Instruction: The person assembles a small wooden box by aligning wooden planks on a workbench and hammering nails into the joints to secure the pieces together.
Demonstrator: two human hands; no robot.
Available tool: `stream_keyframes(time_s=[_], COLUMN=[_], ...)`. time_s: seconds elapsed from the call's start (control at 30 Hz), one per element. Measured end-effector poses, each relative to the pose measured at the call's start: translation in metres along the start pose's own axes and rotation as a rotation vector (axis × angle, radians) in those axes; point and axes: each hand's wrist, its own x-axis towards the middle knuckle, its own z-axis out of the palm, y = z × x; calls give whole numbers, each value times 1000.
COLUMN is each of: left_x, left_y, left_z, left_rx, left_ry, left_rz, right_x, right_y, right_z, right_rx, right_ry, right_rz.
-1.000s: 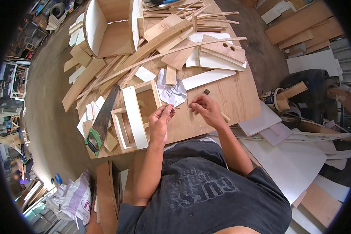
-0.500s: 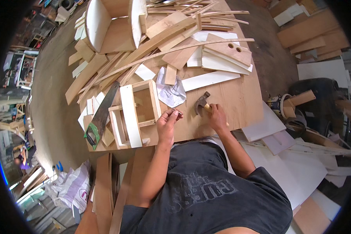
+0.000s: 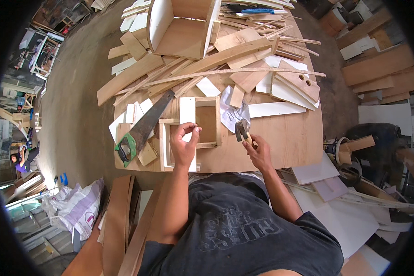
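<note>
My right hand [image 3: 258, 152] is wrapped round the light handle of a claw hammer [image 3: 241, 130], its dark head tilted up above the table. My left hand [image 3: 183, 146] is closed in a pinch over a small wooden frame [image 3: 212, 101] with a white strip [image 3: 187, 109] across it. Whatever sits between those fingertips is too small to name. Left of the frame lies a handsaw [image 3: 148, 120] with a green and black handle. Behind the hammer, a crumpled sheet of paper [image 3: 228, 120] rests partly under a wood offcut [image 3: 237, 96].
Wood strips and boards [image 3: 244, 53] pile across the far half of the table [image 3: 285, 142]. A box-like wooden piece [image 3: 179, 37] with curved sides stands among them. White panels [image 3: 326, 211] lean at the right, a bucket [image 3: 340, 148] beyond. A white sack [image 3: 80, 209] lies at lower left.
My left hand has moved left from the frame's right side to above its white strip. My right hand has raised the hammer, turning its head. The view has shifted, so the table sits further right.
</note>
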Motion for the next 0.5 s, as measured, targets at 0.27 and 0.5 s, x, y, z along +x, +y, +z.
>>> stream_keyframes(time_s=[0.27,0.5], left_x=[101,135], left_y=[-66,-102], left_z=[-42,-42], left_rx=[117,102], left_ry=[34,-98], left_rz=[74,28], right_x=[-12,-13], right_y=[-91,-106], right_z=[79,131], right_rx=[92,370], right_ry=[-17,45], right_rz=[245,330])
